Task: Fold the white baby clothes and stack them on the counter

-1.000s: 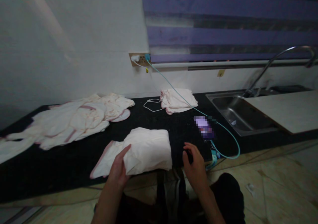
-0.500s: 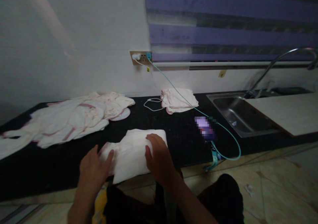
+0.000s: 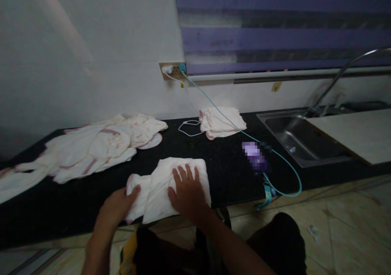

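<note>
Pale pink cloth, folded into a thick pad (image 3: pixel 171 187), is lying at the lower middle of the frame on the near edge of the black table (image 3: pixel 226 169), and I am pressing it flat. My right hand (image 3: pixel 186 191) is resting on top of the fold with its fingers (image 3: pixel 183 173) spread out and released, palm down, gripping nothing. My left hand (image 3: pixel 117 206) is pinching the loose pink-edged end (image 3: pixel 136 191) that is sticking out at the lower left of the pad, thumb on top. I judge I am partway through a fold: the body is doubled over, the tail is not yet tucked. The next move, as I see it, calls for keeping the right palm down as an anchor while the left end is carried over squarely, so the layers are not sliding. At the middle left a heap of unfolded garments (image 3: pixel 91 149) is lying; one folded piece (image 3: pixel 221 122) is sitting in the upper middle, near a sink (image 3: pixel 302 138).
</note>
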`<act>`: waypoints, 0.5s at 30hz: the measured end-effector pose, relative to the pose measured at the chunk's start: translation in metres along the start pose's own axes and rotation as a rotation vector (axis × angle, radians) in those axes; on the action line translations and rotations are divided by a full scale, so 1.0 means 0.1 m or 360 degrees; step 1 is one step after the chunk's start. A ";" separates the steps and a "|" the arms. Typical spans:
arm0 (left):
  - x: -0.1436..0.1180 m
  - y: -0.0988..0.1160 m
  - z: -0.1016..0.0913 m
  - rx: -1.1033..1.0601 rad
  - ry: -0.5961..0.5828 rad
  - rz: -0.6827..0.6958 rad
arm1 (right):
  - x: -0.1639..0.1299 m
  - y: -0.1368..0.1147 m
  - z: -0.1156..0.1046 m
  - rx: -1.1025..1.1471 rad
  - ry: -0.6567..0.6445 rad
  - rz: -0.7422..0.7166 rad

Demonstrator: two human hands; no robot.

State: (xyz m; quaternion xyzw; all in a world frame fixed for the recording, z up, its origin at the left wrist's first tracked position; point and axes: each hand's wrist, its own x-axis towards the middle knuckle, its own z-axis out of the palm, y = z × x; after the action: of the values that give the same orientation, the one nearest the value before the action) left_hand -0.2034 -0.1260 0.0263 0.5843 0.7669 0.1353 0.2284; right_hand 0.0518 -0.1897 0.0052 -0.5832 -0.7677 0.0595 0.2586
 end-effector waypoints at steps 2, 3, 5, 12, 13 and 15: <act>-0.11 0.14 -0.03 -0.0276 -0.0076 -0.0142 | 0.00 0.00 -0.01 -0.0009 -0.0004 0.0003; -0.17 0.21 -0.04 -0.0449 -0.0132 -0.0180 | 0.00 0.00 -0.02 -0.0007 -0.0005 0.0003; -0.27 0.35 -0.08 -0.0784 -0.0200 -0.0134 | 0.00 0.00 -0.01 0.0017 -0.0004 0.0002; -0.42 0.79 -0.01 -0.0741 0.0001 0.0416 | 0.01 0.00 0.05 0.0094 0.0037 0.0021; -0.47 0.85 0.04 -0.0659 -0.0042 0.0515 | 0.01 0.01 0.05 0.0094 0.0042 0.0023; -0.60 0.97 0.15 -0.0448 -0.0207 0.0679 | 0.00 0.02 0.06 0.0083 0.0036 0.0003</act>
State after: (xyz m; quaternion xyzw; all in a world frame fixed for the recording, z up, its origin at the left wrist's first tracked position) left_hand -0.1024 -0.1576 0.0714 0.7028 0.5837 0.2479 0.3224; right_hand 0.0507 -0.1874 -0.0003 -0.5776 -0.7624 0.0730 0.2824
